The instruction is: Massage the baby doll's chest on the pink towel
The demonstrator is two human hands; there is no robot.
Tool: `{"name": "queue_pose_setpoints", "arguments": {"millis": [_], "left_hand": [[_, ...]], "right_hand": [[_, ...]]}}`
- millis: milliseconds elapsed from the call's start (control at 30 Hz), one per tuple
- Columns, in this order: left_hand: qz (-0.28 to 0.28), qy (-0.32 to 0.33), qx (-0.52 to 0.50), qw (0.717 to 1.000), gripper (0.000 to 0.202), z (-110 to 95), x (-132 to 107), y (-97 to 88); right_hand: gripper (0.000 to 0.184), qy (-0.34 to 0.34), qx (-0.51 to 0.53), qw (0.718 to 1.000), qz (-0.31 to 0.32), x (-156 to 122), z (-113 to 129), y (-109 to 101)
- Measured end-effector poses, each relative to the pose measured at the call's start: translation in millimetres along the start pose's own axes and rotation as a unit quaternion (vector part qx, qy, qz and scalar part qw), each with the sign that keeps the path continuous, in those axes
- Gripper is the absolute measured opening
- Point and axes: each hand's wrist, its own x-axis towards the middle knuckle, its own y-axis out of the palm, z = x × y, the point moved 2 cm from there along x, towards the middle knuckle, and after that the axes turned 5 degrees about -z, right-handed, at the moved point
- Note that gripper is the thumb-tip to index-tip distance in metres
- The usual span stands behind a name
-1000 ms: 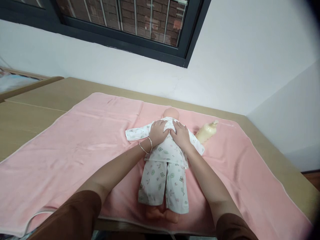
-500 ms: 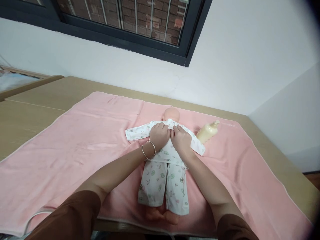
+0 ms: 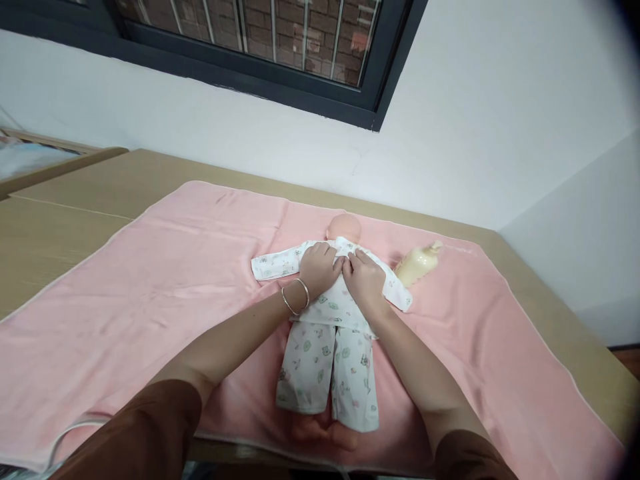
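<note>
A baby doll (image 3: 344,228) lies on a pink blanket (image 3: 200,267), its head toward the wall and its feet toward me. It wears a white patterned top (image 3: 333,310) and matching trousers (image 3: 306,370). My left hand (image 3: 320,267) and my right hand (image 3: 363,279) meet at the upper chest of the top, just below the collar. Fingers of both hands are closed, pinching the front of the top's fabric. Whatever small fastening may lie between the fingertips is hidden. The doll's sleeves stretch out to both sides, and its feet show below the trouser legs.
To the right of the doll's sleeve lies a baby bottle (image 3: 419,262) with pale yellow contents, on its side. The blanket covers much of a wooden table (image 3: 75,207). A white wall with a dark-framed window (image 3: 300,87) rises behind it. A raised wooden edge (image 3: 65,170) stands at the left.
Both hands stay at the top's chest, with only slight finger movement. The view has shifted very slightly; doll and bottle lie as before.
</note>
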Motion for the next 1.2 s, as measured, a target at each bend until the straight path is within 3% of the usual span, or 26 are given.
{"name": "queue_pose_setpoints", "arguments": {"millis": [133, 233, 400, 500, 667, 767, 867, 1000, 1200], "left_hand": [[0.003, -0.042, 0.002, 0.999, 0.024, -0.7, -1.2, -0.6], [0.015, -0.063, -0.032, 0.997, 0.037, 4.4, -0.3, 5.5], [0.049, -0.003, -0.032, 0.998, 0.045, 8.0, 2.0, 10.6], [0.027, 0.022, -0.026, 0.999, 0.035, 4.1, 2.1, 5.2], [0.014, -0.001, 0.016, 1.0, 0.015, -3.6, 0.6, -3.7], [0.018, -0.03, 0.02, 0.999, 0.014, -3.9, 0.1, -4.0], [0.013, -0.046, 0.0, 0.999, 0.027, -0.8, -0.1, -0.3], [0.013, -0.014, -0.009, 1.0, 0.042, 2.3, -0.3, 4.2], [0.001, 0.03, 0.0, 1.0, 0.023, -0.5, -0.7, -0.2]], "right_hand": [[0.041, 0.024, -0.001, 1.0, 0.012, -1.3, 2.3, -0.5], [0.05, 0.022, 0.011, 0.998, 0.058, 7.6, -4.3, 0.0], [0.055, -0.008, 0.045, 0.989, 0.142, 19.9, -15.0, 2.0], [0.048, -0.023, 0.048, 0.993, 0.109, 16.4, -11.8, 1.5], [0.038, 0.002, 0.033, 0.999, 0.012, 0.0, -0.1, 0.3], [0.038, 0.034, 0.038, 0.999, 0.007, -1.2, 0.3, 0.3], [0.048, 0.035, 0.037, 0.998, 0.035, 6.0, -5.1, 1.4], [0.055, 0.007, 0.057, 0.994, 0.09, 15.0, -13.9, 4.3], [0.04, -0.023, 0.113, 0.993, 0.037, 8.6, -12.4, 4.8]]}}
